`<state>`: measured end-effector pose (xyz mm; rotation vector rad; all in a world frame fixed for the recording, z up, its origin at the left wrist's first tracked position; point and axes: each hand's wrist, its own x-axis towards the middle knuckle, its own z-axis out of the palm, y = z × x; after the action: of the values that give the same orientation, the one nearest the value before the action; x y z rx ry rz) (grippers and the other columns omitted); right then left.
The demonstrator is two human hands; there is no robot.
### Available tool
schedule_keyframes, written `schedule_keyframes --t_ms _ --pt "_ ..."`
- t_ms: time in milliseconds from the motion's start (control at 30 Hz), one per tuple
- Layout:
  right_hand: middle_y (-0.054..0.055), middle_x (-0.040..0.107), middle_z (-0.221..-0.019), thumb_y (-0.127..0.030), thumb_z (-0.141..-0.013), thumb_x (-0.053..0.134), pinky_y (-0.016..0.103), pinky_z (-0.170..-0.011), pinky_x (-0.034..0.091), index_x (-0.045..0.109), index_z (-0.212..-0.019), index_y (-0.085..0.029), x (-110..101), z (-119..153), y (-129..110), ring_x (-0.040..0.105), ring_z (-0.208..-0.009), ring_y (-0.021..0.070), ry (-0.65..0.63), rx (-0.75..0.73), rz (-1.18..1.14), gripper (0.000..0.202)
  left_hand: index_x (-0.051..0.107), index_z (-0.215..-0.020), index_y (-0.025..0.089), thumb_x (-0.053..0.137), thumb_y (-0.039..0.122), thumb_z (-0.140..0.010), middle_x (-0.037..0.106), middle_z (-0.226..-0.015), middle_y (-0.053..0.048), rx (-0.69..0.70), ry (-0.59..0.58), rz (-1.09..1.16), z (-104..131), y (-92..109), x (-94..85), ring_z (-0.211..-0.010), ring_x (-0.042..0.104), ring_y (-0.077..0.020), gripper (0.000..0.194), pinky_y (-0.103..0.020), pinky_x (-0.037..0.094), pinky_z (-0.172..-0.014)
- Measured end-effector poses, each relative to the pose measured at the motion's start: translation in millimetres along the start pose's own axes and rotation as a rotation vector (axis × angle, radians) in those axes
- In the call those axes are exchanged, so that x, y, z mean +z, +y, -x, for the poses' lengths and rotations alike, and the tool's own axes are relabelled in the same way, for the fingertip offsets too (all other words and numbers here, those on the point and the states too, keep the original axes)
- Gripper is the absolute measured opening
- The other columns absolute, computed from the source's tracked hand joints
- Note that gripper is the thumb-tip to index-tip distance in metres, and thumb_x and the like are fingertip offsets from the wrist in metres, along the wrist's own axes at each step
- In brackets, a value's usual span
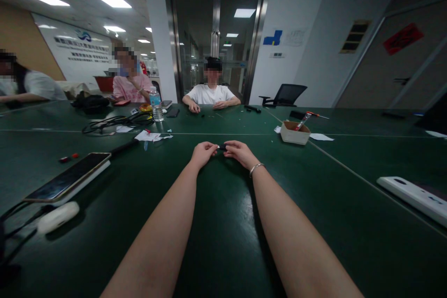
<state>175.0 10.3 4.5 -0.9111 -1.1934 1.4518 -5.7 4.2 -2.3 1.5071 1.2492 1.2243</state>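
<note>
In the middle of the head view, both hands meet just above the dark green table. My left hand is closed in a pinch at the light, shiny end of a small black object. From the other side, my right hand grips the black part between thumb and fingers. The object is too small and dark to tell its kind. A silver bracelet circles my right wrist.
A phone rests on a white block at left, near a white oval device with cables. Paper scraps and a water bottle stand farther off. At right are a small box and a power strip. People sit opposite.
</note>
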Motion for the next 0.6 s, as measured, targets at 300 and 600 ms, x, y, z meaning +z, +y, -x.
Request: schedule_keyframes --t_ms 300,600 --pt "0.004 0.07 -0.072 0.0 -0.081 0.064 0.018 -0.057 0.059 0.065 -0.091 -0.012 -0.3 -0.3 0.2 0.069 -0.057 0.0104 -0.015 0.008 -0.002 0.016 0.067 -0.078 0.014 0.059 0.047 -0.08 0.069 -0.07 -0.006 0.002 0.002 -0.101 -3.5 -5.0 -1.1 -0.058 0.057 -0.0117 0.033 -0.024 0.042 -0.056" --pt "0.003 0.07 -0.074 -0.001 -0.079 0.066 0.019 -0.057 0.06 0.065 -0.091 -0.012 0.0 0.7 -1.0 0.069 -0.057 0.0103 -0.021 0.004 0.002 0.016 0.067 -0.076 0.015 0.059 0.046 -0.08 0.068 -0.068 -0.005 -0.028 0.009 -0.134 2.2 3.8 -1.1 -0.057 0.057 -0.0122 0.033 -0.025 0.042 -0.055"
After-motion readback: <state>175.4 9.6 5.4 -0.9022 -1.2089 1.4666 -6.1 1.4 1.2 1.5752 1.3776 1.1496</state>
